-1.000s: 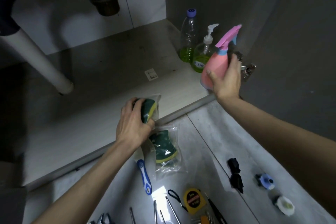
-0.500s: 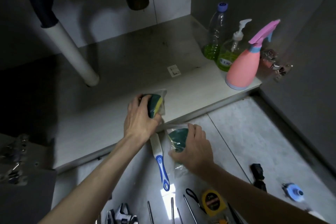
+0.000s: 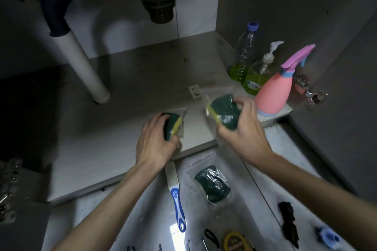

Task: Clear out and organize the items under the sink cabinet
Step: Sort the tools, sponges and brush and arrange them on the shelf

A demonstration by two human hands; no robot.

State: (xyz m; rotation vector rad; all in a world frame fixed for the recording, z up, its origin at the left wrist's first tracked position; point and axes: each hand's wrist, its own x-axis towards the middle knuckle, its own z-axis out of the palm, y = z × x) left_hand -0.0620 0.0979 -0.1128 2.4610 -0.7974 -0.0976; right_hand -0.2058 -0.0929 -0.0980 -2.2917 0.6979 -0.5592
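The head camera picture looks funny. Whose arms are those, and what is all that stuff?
A person wears a camera on the head, so you see their own two arms reaching into a cupboard under a sink. The left hand grips a green-and-yellow sponge in a clear bag on the cupboard floor. The right hand holds up another bagged green sponge. A third bagged sponge lies on the grey floor beside a blue-and-white handled tool. At the right stand a pink spray bottle and two clear bottles of green liquid.
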